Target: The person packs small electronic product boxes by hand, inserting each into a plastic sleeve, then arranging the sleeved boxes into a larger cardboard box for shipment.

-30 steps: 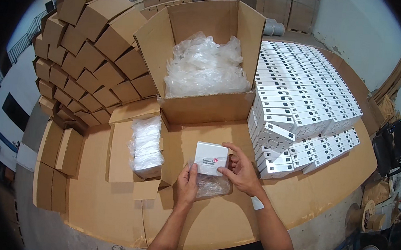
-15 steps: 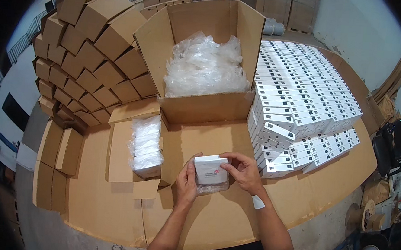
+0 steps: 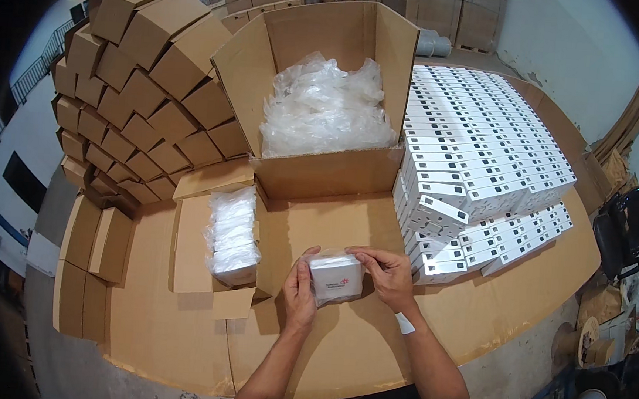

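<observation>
A small white box (image 3: 335, 281) with a red and grey print sits inside a clear plastic bag (image 3: 339, 299), held above the cardboard-covered table. My left hand (image 3: 300, 291) grips its left side, thumb along the edge. At the upper right corner, my right hand (image 3: 387, 277) pinches the top of the bag with thumb and forefinger. Left of my hands, an open carton (image 3: 192, 253) holds a row of white boxes in clear bags (image 3: 232, 234).
A big open carton (image 3: 321, 176) full of clear plastic bags (image 3: 326, 111) stands ahead. To the right rise stacked white boxes (image 3: 478, 159). Brown cartons (image 3: 145, 95) are piled at the left. A black chair (image 3: 623, 232) stands beyond the table's right edge.
The white box has gone down into the clear bag, which now covers it to the top. My right hand has shifted from the box's face to the bag's upper corner.
</observation>
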The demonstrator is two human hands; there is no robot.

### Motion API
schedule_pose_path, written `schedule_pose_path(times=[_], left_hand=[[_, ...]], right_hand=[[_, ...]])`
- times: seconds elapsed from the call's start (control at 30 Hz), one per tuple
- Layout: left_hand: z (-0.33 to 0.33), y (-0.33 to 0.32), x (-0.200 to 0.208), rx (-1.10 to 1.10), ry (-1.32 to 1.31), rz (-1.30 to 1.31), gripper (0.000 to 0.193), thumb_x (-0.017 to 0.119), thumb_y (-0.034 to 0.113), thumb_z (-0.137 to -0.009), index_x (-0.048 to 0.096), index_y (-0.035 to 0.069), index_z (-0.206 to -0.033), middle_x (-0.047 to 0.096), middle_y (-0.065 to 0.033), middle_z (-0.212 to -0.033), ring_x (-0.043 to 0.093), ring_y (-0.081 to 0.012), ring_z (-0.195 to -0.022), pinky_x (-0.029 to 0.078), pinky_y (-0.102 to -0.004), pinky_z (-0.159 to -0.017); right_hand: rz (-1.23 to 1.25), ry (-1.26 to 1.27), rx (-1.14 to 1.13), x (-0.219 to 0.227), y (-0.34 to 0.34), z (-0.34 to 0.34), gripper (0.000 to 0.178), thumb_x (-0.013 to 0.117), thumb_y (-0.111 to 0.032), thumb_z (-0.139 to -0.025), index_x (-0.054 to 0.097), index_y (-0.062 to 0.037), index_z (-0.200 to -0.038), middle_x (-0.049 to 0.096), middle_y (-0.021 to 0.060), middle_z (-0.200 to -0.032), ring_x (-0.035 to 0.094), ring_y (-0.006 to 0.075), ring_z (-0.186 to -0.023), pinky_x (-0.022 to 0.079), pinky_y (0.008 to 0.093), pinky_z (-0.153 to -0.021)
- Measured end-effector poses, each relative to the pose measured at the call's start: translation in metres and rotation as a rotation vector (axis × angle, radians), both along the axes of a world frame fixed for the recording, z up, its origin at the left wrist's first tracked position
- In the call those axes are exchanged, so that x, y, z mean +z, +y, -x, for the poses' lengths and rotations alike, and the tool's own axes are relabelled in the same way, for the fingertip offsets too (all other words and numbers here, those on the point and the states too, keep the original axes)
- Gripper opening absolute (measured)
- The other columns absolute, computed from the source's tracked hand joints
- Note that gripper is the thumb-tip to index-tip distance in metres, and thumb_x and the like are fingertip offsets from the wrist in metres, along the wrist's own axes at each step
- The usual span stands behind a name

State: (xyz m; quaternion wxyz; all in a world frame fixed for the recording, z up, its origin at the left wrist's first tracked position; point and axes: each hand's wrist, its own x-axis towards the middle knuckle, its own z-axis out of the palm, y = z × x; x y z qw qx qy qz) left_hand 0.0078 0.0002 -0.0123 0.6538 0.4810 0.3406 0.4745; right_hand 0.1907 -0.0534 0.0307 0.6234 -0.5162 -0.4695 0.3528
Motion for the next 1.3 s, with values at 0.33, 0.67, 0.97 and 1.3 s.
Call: schedule_pose_path(times=[0.33,0.67,0.97,1.3], left_hand=[[0.001,-0.003,0.013,0.032,0.033,-0.146,0.053,0.040,0.042,-0.114,0.058,0.000,-0.141,0.061,-0.0069,-0.132,0.056,-0.0172,-0.123,0.044,-0.0321,-0.107],[-0.004,-0.001,0.023,0.062,0.147,-0.188,0.056,0.040,0.046,-0.113,0.058,0.001,-0.141,0.067,-0.0078,-0.125,0.059,-0.0167,-0.118,0.045,-0.0308,-0.104],[-0.006,-0.004,0.023,-0.025,0.010,-0.178,0.050,0.079,0.010,-0.093,0.056,-0.001,-0.135,0.067,-0.0098,-0.117,0.064,-0.0154,-0.109,0.053,-0.0289,-0.096],[0.002,0.005,0.010,-0.086,-0.051,-0.178,0.016,0.071,0.003,-0.098,0.068,0.000,-0.113,0.069,-0.0122,-0.118,0.065,-0.0163,-0.108,0.054,-0.0305,-0.095]], right_hand=[[-0.071,-0.081,-0.073,0.014,-0.006,0.004,0.017,0.065,-0.004,-0.101,0.077,0.0055,-0.109,0.079,0.0114,-0.105,0.073,0.0161,-0.097,0.058,0.0290,-0.090],[-0.011,0.114,0.048,0.013,-0.003,0.003,0.029,0.070,-0.005,-0.098,0.071,0.0018,-0.126,0.075,0.0125,-0.121,0.070,0.0180,-0.111,0.055,0.0306,-0.100],[0.126,0.162,0.230,0.002,-0.004,-0.007,0.061,0.077,-0.002,-0.091,0.053,-0.0017,-0.147,0.069,0.0084,-0.129,0.065,0.0111,-0.104,0.056,0.0247,-0.083],[0.120,0.041,0.206,0.000,-0.008,-0.009,0.017,0.072,0.001,-0.094,0.075,0.0043,-0.110,0.075,0.0112,-0.117,0.068,0.0121,-0.097,0.057,0.0266,-0.084]])
